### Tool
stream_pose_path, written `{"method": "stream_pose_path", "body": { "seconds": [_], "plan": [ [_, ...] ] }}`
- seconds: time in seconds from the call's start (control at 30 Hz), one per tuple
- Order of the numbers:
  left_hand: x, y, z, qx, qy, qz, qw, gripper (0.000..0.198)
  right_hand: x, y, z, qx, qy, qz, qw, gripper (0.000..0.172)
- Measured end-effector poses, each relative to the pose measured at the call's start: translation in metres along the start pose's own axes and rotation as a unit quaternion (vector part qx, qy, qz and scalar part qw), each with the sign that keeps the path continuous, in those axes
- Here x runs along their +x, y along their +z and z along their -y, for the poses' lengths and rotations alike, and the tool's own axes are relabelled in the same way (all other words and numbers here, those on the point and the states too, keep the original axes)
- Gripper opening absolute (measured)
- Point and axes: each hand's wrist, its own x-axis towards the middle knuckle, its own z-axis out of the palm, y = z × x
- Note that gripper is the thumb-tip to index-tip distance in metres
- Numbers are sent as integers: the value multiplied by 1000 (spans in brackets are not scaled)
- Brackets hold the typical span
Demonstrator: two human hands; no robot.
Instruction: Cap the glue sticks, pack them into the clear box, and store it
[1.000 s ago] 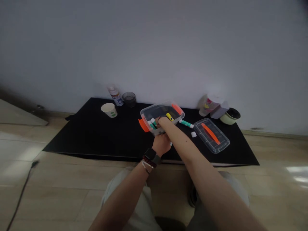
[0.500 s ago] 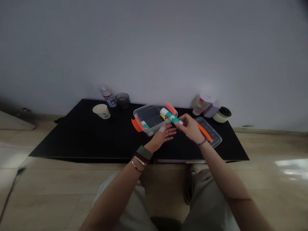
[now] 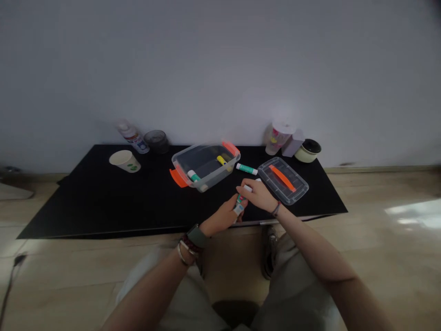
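Observation:
In front of the table's near edge, my left hand (image 3: 223, 215) is closed around a green and white glue stick (image 3: 239, 198). The fingers of my right hand (image 3: 258, 195) are closed on its white upper end. Just beyond the hands, another glue stick (image 3: 246, 169) lies on the black table (image 3: 138, 207). A small white end (image 3: 258, 180) shows past my right hand; the rest is hidden. Inside the clear plastic box (image 3: 218, 176) with orange clips are a green and white glue stick (image 3: 194, 176) and a yellow stick-shaped item (image 3: 221, 160).
The clear lid (image 3: 280, 186) with its orange handle lies to the right. A paper cup (image 3: 126, 161), a spray bottle (image 3: 134, 138) and a dark glass bowl (image 3: 156, 141) stand left. Along the wall at right are a plastic cup (image 3: 275, 140) and a lidded pot (image 3: 308, 151).
My right hand has brought the glue stick from over the box down toward me. My left hand, open before, is now closed around it. The view has shifted slightly.

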Motion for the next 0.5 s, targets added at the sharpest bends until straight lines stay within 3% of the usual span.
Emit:
{"method": "stream_pose_path", "body": {
  "seconds": [0.1, 0.23, 0.33, 0.5],
  "plan": [
    [-7, 11, -8, -140, -27, 53, 988, 49, -3, -6, 4, 25, -16, 8, 1000, 33],
    [-9, 15, -20, -296, -93, 120, 943, 47, -5, -14, 8, 82, -23, 15, 996, 34],
    [-5, 11, -28, -370, -145, 153, 905, 42, -4, -16, 10, 119, -21, -2, 993, 35],
    [-1, -1, -35, -426, -174, 229, 857, 43, -5, -15, 16, 147, -24, -36, 988, 37]
  ]
}}
